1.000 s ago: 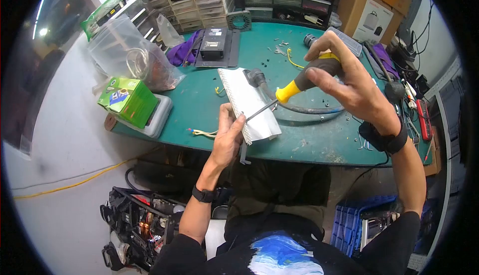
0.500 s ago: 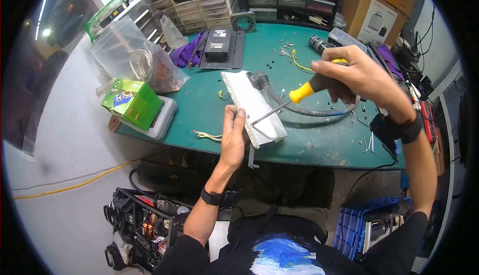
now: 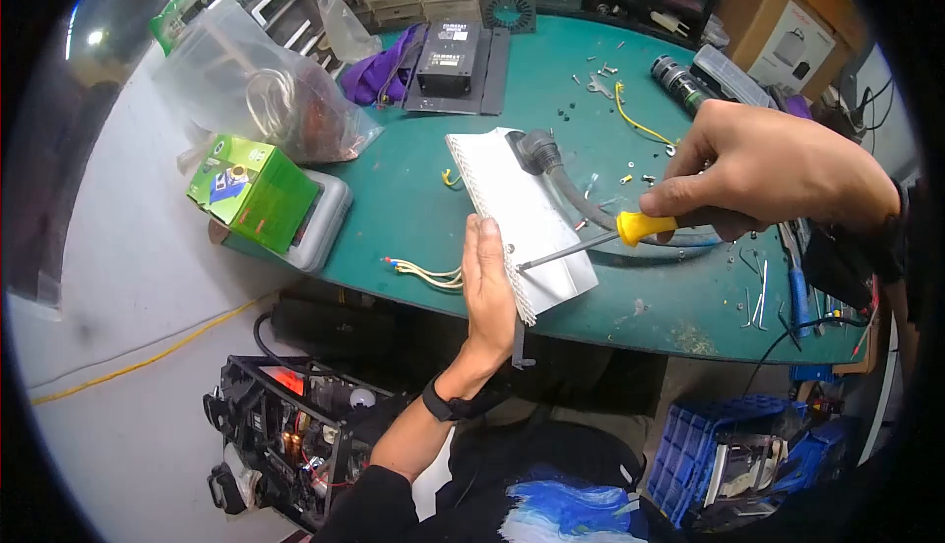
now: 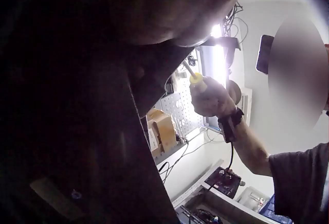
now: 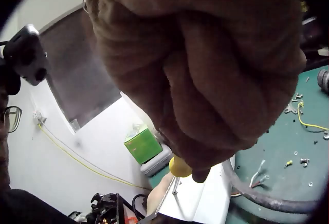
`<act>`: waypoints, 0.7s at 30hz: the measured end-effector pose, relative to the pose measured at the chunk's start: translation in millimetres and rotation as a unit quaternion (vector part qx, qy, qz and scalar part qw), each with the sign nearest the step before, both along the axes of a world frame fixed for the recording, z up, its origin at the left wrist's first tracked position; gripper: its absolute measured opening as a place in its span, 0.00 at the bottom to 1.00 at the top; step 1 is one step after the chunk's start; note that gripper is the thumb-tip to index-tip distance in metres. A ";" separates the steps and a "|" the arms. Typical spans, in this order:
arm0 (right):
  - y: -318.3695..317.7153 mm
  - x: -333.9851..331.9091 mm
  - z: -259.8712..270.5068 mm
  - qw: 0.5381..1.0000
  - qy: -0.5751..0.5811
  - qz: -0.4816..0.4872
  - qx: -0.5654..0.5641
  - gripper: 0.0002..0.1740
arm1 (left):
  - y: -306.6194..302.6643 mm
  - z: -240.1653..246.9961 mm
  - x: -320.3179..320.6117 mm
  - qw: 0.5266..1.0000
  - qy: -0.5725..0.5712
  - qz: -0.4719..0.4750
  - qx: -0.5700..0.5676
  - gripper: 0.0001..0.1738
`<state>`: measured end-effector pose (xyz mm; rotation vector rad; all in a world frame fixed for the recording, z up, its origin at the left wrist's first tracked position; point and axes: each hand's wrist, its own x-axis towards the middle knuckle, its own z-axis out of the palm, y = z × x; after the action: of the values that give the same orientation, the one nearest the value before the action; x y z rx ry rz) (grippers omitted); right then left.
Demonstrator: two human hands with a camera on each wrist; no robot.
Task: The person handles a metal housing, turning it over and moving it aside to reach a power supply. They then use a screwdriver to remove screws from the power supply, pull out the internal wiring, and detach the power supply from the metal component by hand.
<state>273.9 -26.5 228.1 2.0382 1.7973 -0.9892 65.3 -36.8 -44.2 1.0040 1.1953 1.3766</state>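
Observation:
My right hand grips a screwdriver with a yellow and dark handle, fingers curled round it. Its shaft slants down left, and the tip is at the perforated edge of a white metal casing. A hole shows in that edge close to the tip. My left hand lies along the casing's left side with straight fingers pointing up and pressed to it. In the right wrist view the curled right hand covers most of the handle. The left wrist view is dark around the left hand.
A thick black cable with an angled plug lies across the casing and green table. Pale wires stick out left. Loose screws and hex keys lie to the right. A green box stands left, a black module behind.
My right hand has moved right and turned over, and the screwdriver now lies flatter. The left thumb and fingers have straightened along the casing's edge. The head view has shifted.

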 end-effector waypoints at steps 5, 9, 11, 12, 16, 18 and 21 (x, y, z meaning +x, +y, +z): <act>5.0 -13.1 2.3 0.993 -0.082 0.068 0.040 0.27 | -8.9 25.7 3.7 0.999 0.021 -0.027 0.016 0.37; 1.7 1.3 -9.3 0.978 -0.025 0.158 0.134 0.22 | -11.1 39.1 5.5 0.997 0.018 -0.060 0.040 0.34; -0.2 8.7 -11.7 0.892 0.045 0.379 0.243 0.18 | -6.2 30.3 7.2 0.997 -0.014 -0.067 0.045 0.33; -2.5 6.2 -3.7 0.876 0.007 0.423 0.231 0.15 | -5.6 26.9 6.2 0.995 -0.040 -0.079 0.050 0.33; -13.4 1.4 -19.2 0.871 0.106 0.303 0.371 0.16 | -3.4 25.9 4.7 0.990 -0.037 -0.119 0.067 0.32; -20.6 5.1 -15.9 0.925 0.110 0.135 0.338 0.21 | -4.4 22.6 6.9 0.991 -0.006 -0.101 0.087 0.34; -33.2 12.7 -34.2 0.931 0.131 0.028 0.338 0.25 | -5.4 30.7 4.9 0.990 -0.039 -0.117 0.072 0.34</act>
<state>286.6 -59.6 193.9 2.2703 2.6070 -0.7036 70.2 -42.3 -13.4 1.1419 0.8986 1.3173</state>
